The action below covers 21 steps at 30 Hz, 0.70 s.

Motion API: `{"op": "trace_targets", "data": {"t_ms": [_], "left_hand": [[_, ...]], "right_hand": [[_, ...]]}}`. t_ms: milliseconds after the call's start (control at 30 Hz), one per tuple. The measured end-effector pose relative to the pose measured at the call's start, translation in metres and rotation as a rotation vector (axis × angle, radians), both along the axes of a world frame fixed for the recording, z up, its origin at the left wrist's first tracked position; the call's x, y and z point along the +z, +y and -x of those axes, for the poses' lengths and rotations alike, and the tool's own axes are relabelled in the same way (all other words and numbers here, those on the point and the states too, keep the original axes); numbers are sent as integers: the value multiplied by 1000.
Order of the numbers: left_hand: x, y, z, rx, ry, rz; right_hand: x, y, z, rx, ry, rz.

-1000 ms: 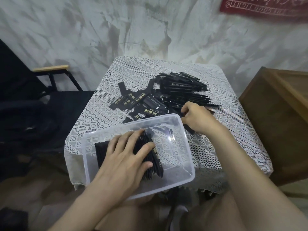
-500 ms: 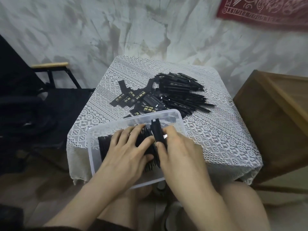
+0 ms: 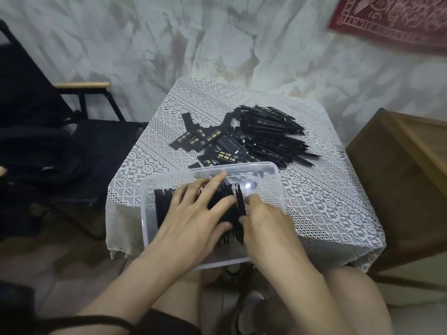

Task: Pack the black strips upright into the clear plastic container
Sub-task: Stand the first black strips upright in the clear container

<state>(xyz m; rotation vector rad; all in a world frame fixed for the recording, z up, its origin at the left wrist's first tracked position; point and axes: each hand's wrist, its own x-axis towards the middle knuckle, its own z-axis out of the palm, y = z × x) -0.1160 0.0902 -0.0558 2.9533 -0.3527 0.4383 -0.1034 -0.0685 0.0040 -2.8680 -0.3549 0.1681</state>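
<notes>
— Where the clear plastic container (image 3: 271, 170) sits at the near edge of the desk (image 3: 326, 209), what is held in it?
— A row of black strips (image 3: 225, 201) is stood on edge inside, filling the left and middle part; the right end is bare.
— How are the grips set?
— The left hand (image 3: 193, 218) is spread flat over the packed row, fingers open. The right hand (image 3: 263, 221) is closed on the endmost strip (image 3: 240, 209), pinched upright against the row.
— And beyond?
— A loose pile (image 3: 261, 139) is left on the lace cloth, just behind the container.
</notes>
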Motion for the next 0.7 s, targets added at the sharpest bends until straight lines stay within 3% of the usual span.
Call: {"op": "trace_targets", "data": {"t_ms": [700], "left_hand": [[1,-2,0,-47,-84,160]], "right_hand": [[-15,-4,11,2,10,-103]]}}
